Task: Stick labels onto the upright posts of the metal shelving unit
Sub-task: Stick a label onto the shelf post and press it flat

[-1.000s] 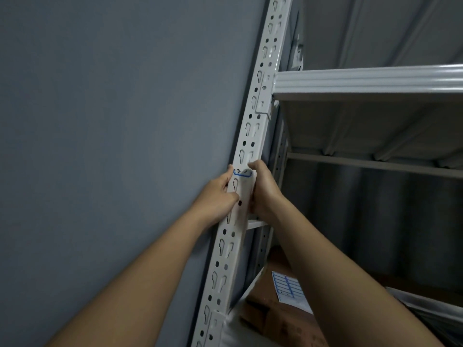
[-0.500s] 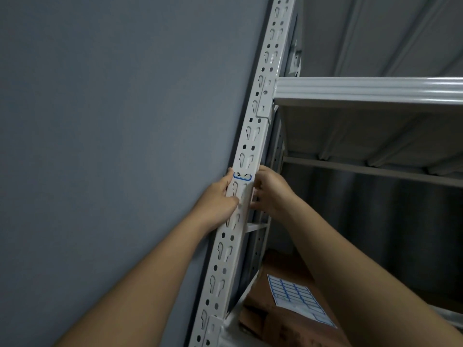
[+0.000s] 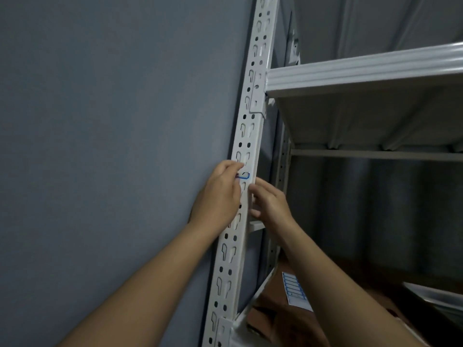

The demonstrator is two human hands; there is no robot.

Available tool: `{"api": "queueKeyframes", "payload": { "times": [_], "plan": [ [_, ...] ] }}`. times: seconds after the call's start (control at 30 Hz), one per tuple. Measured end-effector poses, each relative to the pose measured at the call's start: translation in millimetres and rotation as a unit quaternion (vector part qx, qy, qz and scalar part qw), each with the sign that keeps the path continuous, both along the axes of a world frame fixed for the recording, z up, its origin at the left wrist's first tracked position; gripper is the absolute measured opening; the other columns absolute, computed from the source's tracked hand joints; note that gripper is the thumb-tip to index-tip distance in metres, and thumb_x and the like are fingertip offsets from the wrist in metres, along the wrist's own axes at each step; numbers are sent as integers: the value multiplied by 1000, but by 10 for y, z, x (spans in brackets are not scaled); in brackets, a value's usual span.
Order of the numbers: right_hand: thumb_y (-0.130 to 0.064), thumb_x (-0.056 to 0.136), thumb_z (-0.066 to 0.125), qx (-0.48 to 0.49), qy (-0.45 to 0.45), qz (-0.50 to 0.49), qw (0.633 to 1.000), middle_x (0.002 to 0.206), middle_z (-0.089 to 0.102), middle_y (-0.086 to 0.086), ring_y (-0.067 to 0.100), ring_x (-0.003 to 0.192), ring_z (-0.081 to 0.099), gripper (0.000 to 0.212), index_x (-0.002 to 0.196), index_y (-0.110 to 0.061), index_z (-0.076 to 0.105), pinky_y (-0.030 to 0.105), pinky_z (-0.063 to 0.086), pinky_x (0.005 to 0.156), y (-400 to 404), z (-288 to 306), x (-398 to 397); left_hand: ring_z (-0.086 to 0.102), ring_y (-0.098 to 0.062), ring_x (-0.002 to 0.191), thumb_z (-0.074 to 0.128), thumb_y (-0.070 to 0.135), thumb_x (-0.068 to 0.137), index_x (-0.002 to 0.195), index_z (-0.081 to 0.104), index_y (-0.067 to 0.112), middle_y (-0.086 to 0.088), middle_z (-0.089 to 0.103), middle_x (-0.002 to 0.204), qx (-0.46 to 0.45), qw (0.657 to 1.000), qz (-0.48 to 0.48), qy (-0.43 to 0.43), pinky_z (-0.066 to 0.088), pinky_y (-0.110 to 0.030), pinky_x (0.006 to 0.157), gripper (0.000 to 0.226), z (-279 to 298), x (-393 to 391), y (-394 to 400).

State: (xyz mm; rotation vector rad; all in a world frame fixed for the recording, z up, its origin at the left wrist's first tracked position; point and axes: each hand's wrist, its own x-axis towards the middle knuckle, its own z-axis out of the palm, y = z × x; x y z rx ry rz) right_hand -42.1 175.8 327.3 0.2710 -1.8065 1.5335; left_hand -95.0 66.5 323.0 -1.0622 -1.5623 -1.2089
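**Label on post, both hands at it**

White perforated metal upright post [image 3: 246,151] of the shelving unit stands against the grey wall [image 3: 112,146]. A small white label with a blue outline [image 3: 244,177] sits on the post's front face, below the white metal shelf beam [image 3: 363,68].

Left hand [image 3: 220,194]: fingers laid across the post, tips touching the label's left part, apparently pressing it flat; nothing gripped. Probable reason: the keyhole slots leave gaps under the sticker, so it needs rubbing down.

Right hand [image 3: 269,199]: fingers loosely bent at the post's right edge, just beside the label's lower end. Whether it pinches the label edge cannot be told. It likely steadies or smooths the side.

Sheet of blue-outlined labels [image 3: 295,290] lies on a brown cardboard box [image 3: 275,319] below, within reach for the next one.
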Motion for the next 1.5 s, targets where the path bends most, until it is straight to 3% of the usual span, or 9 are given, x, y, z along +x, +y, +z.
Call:
{"api": "queueKeyframes", "payload": {
  "times": [0.07,0.17,0.47,0.77,0.93,1.03,1.13,1.3,1.5],
  "plan": [
    [-9,96,51,61,16,-12,998,108,70,7,20,93,68,32,123,-23,62,28,58,68,55,-37,-12,55,-20,108,46,12,96,121,59,11,0,53,125,-4,1000,23,13,47,-37,90,28,82,-8,30],
    [-12,95,54,135,40,-66,988,106,70,8,26,102,66,34,122,-32,60,40,56,89,72,-65,-55,56,-19,100,49,15,94,110,63,15,1,57,114,-19,996,77,45,47,-35,78,21,125,2,73],
    [-18,96,51,151,55,-68,985,115,66,-7,8,103,63,40,133,-33,52,30,50,96,146,-104,-195,57,-21,91,56,18,92,98,65,13,-1,60,101,-64,971,171,153,36,-27,65,12,147,-108,3],
    [-23,96,53,142,60,-56,986,105,69,-2,20,95,66,44,137,-36,49,39,53,93,184,-140,-231,55,-28,88,55,16,91,90,61,6,-10,58,94,-158,932,229,233,49,-44,62,12,373,-103,-64],
    [-26,96,53,138,59,-46,988,116,65,-1,16,105,62,43,137,-40,47,40,49,98,201,-155,-253,57,-24,68,42,24,87,79,58,8,-7,58,81,-202,881,292,312,34,-25,43,24,429,-65,-103],
    [-26,96,53,133,67,-38,988,109,67,-2,15,98,64,42,135,-42,48,40,51,95,208,-175,-277,58,-24,67,45,24,86,78,59,8,-6,59,80,-173,892,291,300,32,-23,46,22,411,-68,-77],
    [-26,97,52,127,74,-35,989,104,66,-7,11,95,64,42,135,-43,48,34,52,91,205,-185,-274,59,-25,75,58,18,88,85,60,7,-7,59,87,-172,912,266,261,40,-31,52,12,397,-68,-63],
    [-24,97,52,123,72,-34,989,90,64,-13,9,85,65,41,134,-39,49,30,54,85,178,-190,-242,55,-15,80,59,20,90,92,63,13,5,55,91,-188,940,185,219,50,-39,67,8,429,-138,-141],
    [-21,97,51,119,77,-34,989,88,64,-17,-2,74,60,41,135,-37,50,19,48,79,164,-192,-229,63,-17,79,71,20,81,85,76,19,8,66,86,-120,968,150,161,52,-39,68,5,442,-165,-130]
  ]
}}
